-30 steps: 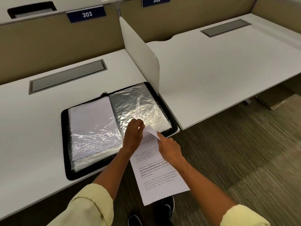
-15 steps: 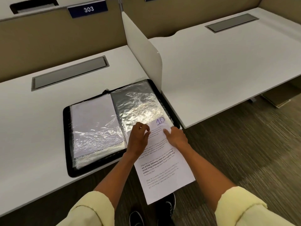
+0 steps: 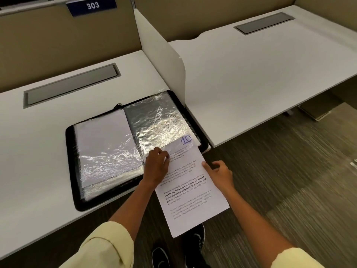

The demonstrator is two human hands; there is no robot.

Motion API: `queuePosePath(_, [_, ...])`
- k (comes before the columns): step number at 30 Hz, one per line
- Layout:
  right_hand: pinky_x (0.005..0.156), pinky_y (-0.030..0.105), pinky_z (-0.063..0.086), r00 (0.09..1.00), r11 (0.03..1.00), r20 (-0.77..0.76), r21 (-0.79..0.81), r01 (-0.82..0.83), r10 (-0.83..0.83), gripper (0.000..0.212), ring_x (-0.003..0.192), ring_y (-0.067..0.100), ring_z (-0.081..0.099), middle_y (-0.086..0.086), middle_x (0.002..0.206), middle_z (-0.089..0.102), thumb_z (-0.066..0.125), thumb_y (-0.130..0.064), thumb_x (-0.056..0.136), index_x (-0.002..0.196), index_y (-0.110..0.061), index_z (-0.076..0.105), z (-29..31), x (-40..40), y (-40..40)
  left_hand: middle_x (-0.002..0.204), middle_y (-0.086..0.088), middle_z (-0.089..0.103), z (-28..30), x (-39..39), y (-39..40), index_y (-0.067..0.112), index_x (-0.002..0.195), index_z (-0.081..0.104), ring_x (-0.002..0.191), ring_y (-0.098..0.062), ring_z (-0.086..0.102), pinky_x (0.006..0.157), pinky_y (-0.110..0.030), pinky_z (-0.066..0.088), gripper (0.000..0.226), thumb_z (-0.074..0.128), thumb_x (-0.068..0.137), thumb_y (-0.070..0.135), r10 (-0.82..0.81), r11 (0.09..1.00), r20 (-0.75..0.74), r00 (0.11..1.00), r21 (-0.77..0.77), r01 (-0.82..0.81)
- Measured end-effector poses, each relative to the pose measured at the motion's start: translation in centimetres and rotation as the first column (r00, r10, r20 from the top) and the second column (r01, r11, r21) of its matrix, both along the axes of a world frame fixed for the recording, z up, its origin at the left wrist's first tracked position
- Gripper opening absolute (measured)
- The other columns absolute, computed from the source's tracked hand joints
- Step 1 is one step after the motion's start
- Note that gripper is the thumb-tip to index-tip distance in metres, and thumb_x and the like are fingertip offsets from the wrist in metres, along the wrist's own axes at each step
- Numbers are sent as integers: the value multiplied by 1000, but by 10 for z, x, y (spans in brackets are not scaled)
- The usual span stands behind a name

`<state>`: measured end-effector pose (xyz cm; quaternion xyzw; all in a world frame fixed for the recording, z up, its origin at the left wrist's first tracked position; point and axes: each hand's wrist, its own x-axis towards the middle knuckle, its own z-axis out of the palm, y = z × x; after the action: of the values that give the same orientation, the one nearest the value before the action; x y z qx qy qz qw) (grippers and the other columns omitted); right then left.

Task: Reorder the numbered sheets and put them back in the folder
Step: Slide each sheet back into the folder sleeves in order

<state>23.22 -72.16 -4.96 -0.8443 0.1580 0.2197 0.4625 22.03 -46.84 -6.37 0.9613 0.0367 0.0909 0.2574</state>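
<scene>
So the open black zip folder with crinkly clear plastic sleeves (image 3: 108,151) lies on the left white desk (image 3: 38,151), near its front edge. A white upright divider panel (image 3: 164,60) stands at the folder's 1 o'clock, between that desk and the right white desk (image 3: 260,74). The white printed sheet marked 10 (image 3: 190,188) pokes its top end into the folder's right sleeve, at 4 o'clock from the folder's middle, the rest hanging off the desk edge. Left hand (image 3: 156,167) sits at the sheet's 10 o'clock, right hand (image 3: 220,173) at its 3 o'clock.

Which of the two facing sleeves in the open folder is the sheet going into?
The right-hand sleeve, which looks dark and empty; the top of the sheet marked 10 is already under its plastic. The left-hand sleeve already shows a white page.
</scene>
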Motion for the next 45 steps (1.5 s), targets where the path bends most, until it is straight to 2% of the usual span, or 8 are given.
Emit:
queuePosePath(3, [67,29,48,991,992,-43,21,125,-124,69,87,7,59,-6,103,58,61,-71,83,131,-21,53,-6,-26,-12,94,-10,56,-2,0,0,9,91,67,87,-30,52,72,-42,47,7,70,85,10,-5,1000,8,1000,4,5])
queuePosePath(10, [75,37,59,935,922,-145,174,345,-323,65,93,20,68,6,108,67,72,-58,80,128,-18,54,-26,-81,-16,94,-11,56,-6,1,-4,6,88,63,86,-32,51,71,-47,45,2,64,86,6,3,999,-6,1000,34,-3])
queuePosePath(15, [91,50,56,788,673,-370,413,613,-491,67,108,27,65,11,114,70,85,-32,72,129,-17,54,-31,-111,-12,93,-11,56,-6,1,-5,6,87,62,85,-30,50,71,-42,42,1,62,86,5,4,1000,-5,1000,29,-3])
queuePosePath(18, [81,44,59,710,434,-469,570,698,-526,57,111,29,67,14,116,72,80,-12,73,126,-9,57,-25,-127,-7,89,-10,55,-8,3,-3,6,85,62,82,-30,48,68,-44,44,3,63,85,3,-7,1000,-7,1000,0,7])
queuePosePath(21, [87,46,57,689,357,-509,603,713,-516,55,111,31,67,15,115,73,78,-5,71,123,-5,59,-22,-139,3,88,-10,56,-8,3,-1,6,84,62,83,-30,48,69,-43,43,3,63,86,3,-23,1000,-19,1000,-10,22])
queuePosePath(28, [79,43,62,700,370,-518,604,706,-491,44,109,31,69,15,115,73,75,1,79,120,0,61,-20,-151,20,89,-10,59,-5,4,2,5,87,65,88,-29,51,72,-41,43,3,63,88,6,-44,999,-60,997,-9,44])
queuePosePath(40, [94,45,55,720,438,-397,594,675,-570,29,105,25,68,9,114,72,72,1,85,112,-5,64,-2,-124,60,87,-5,60,8,-7,5,8,83,67,87,-22,52,73,-30,38,7,63,87,4,-1,991,-51,999,-133,-6])
queuePosePath(45, [96,45,51,778,555,-310,562,613,-546,20,101,19,65,3,109,69,70,-6,90,106,-13,61,15,-92,88,90,-6,62,13,-6,3,8,86,69,88,-21,54,75,-34,45,8,62,88,5,13,988,-60,998,-156,-22])
